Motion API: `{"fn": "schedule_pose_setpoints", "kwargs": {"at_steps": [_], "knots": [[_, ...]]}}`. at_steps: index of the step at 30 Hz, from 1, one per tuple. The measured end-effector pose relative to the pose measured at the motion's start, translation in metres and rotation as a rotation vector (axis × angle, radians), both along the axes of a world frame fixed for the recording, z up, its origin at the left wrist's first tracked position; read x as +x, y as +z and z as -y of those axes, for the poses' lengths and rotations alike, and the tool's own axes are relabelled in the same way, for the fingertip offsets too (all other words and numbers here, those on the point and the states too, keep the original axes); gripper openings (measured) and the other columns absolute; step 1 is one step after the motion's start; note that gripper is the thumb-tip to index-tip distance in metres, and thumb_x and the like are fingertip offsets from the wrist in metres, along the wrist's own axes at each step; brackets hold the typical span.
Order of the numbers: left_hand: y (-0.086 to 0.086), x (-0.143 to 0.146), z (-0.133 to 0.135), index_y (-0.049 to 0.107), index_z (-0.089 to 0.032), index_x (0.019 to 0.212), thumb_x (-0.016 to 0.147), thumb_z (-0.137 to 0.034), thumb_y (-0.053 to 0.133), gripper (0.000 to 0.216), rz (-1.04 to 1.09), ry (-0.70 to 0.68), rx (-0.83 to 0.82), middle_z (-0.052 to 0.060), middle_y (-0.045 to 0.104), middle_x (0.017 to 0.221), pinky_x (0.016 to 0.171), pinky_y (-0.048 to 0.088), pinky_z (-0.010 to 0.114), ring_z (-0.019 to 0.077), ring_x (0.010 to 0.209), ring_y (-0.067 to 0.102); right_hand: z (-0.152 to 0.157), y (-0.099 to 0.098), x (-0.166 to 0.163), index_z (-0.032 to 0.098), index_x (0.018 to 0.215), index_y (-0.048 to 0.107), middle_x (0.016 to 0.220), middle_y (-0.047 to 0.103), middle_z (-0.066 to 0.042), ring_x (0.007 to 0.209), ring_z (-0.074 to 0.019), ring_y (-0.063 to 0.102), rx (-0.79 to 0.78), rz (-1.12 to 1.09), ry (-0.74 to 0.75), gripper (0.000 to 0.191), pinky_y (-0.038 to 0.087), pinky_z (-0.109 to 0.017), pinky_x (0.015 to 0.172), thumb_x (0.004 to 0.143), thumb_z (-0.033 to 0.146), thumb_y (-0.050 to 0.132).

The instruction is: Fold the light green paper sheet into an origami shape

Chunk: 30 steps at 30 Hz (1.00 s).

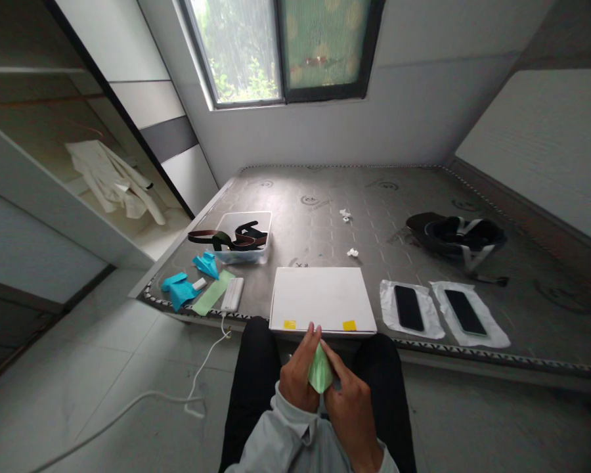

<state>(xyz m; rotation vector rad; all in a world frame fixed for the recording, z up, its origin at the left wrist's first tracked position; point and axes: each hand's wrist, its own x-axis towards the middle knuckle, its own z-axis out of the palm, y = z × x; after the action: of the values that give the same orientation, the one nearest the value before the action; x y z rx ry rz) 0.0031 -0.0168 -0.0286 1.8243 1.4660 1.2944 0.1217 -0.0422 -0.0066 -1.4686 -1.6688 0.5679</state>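
Observation:
Both of my hands meet over my lap, just in front of the mattress edge. My left hand (298,378) and my right hand (352,401) pinch a small folded piece of light green paper (320,373) between their fingers. Right beyond them a white board (322,297) lies flat on the mattress, with two yellow tabs at its near edge.
Two black phones (408,307) (465,312) lie on white wrappers to the right. A clear box (246,236) holds belts at the left, with turquoise paper pieces (180,288), a green strip (213,293) and a white power strip (232,294). A dark bag (460,238) sits farther right.

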Motion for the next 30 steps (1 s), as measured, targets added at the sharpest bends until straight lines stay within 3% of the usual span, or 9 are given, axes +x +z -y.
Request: {"fn": "schedule_pose_setpoints", "kwargs": {"at_steps": [3,5,8,11,14,18,23,28,30], "knots": [[-0.002,0.002,0.000,0.054,-0.017,0.134,0.085,-0.023,0.054,0.049,0.111,0.057,0.010,0.013,0.056,0.144,0.101,0.058,0.015,0.0114,0.127,0.062,0.000,0.001,0.003,0.012,0.127,0.068,0.116,0.071,-0.007,0.101,-0.0152,0.072,0.050,0.017,-0.027,0.053,0.053,-0.017,0.092,0.083,0.006,0.039],[0.000,0.004,0.000,0.055,-0.015,0.122,0.081,-0.025,0.062,0.043,0.302,0.160,-0.107,0.016,0.059,0.138,0.084,0.062,0.013,0.0092,0.104,0.072,0.000,0.001,0.006,0.012,0.126,0.069,0.115,0.071,-0.007,0.099,-0.0153,0.072,0.073,0.041,-0.062,0.055,0.053,-0.017,0.091,0.081,0.005,0.037],[0.007,0.005,0.000,0.061,-0.016,0.089,0.074,-0.023,0.070,0.019,0.376,0.229,-0.203,0.003,0.070,0.103,0.074,0.058,0.009,0.0025,0.082,0.069,0.001,0.002,0.009,0.012,0.127,0.069,0.116,0.071,-0.008,0.100,-0.0166,0.072,0.063,0.067,-0.099,0.055,0.053,-0.017,0.089,0.082,0.007,0.038],[0.015,0.004,0.001,0.071,-0.021,0.090,0.075,-0.014,0.062,0.018,0.265,0.156,-0.270,-0.002,0.074,0.092,0.080,0.054,0.005,0.0008,0.087,0.069,0.003,0.001,0.007,0.012,0.128,0.068,0.117,0.071,-0.008,0.102,-0.0176,0.071,0.040,0.062,-0.091,0.053,0.053,-0.018,0.091,0.084,0.010,0.040],[0.021,0.001,0.002,0.074,-0.027,0.106,0.076,-0.007,0.051,0.042,0.205,0.079,-0.362,-0.005,0.076,0.109,0.095,0.053,0.005,0.0015,0.103,0.070,0.003,0.000,0.005,0.011,0.128,0.067,0.116,0.071,-0.008,0.102,-0.0173,0.071,0.025,0.046,-0.066,0.051,0.053,-0.018,0.092,0.085,0.011,0.041],[0.024,-0.006,-0.001,0.071,-0.028,0.116,0.079,-0.014,0.050,0.045,0.250,-0.042,-0.468,-0.004,0.072,0.122,0.105,0.051,0.008,0.0041,0.116,0.067,0.000,0.000,0.007,0.013,0.131,0.066,0.121,0.070,-0.007,0.107,-0.0156,0.070,-0.017,-0.014,-0.007,0.054,0.052,-0.017,0.094,0.081,0.009,0.043],[0.027,-0.015,-0.008,0.074,-0.026,0.109,0.074,-0.017,0.057,0.040,0.384,-0.089,-0.600,0.000,0.074,0.118,0.098,0.052,0.011,0.0064,0.110,0.069,-0.003,-0.001,0.014,0.020,0.119,0.073,0.115,0.072,-0.002,0.106,-0.0154,0.070,-0.122,-0.163,0.009,0.052,0.051,-0.017,0.094,0.078,0.008,0.044],[0.031,-0.014,-0.012,0.079,-0.018,0.088,0.065,-0.010,0.052,0.037,0.470,-0.051,-0.722,0.001,0.077,0.101,0.082,0.050,0.010,0.0057,0.094,0.069,-0.006,-0.003,0.018,0.017,0.100,0.076,0.091,0.073,-0.004,0.072,-0.0159,0.067,-0.286,-0.334,-0.069,0.035,0.051,-0.020,0.065,0.077,0.015,0.049],[0.032,-0.013,-0.013,0.079,-0.017,0.087,0.065,-0.013,0.053,0.034,0.458,-0.063,-0.751,0.001,0.077,0.095,0.077,0.049,0.010,0.0048,0.087,0.068,-0.007,-0.004,0.021,0.016,0.101,0.074,0.094,0.073,-0.006,0.074,-0.0168,0.066,-0.344,-0.419,-0.052,0.033,0.049,-0.021,0.064,0.079,0.019,0.050]]}}
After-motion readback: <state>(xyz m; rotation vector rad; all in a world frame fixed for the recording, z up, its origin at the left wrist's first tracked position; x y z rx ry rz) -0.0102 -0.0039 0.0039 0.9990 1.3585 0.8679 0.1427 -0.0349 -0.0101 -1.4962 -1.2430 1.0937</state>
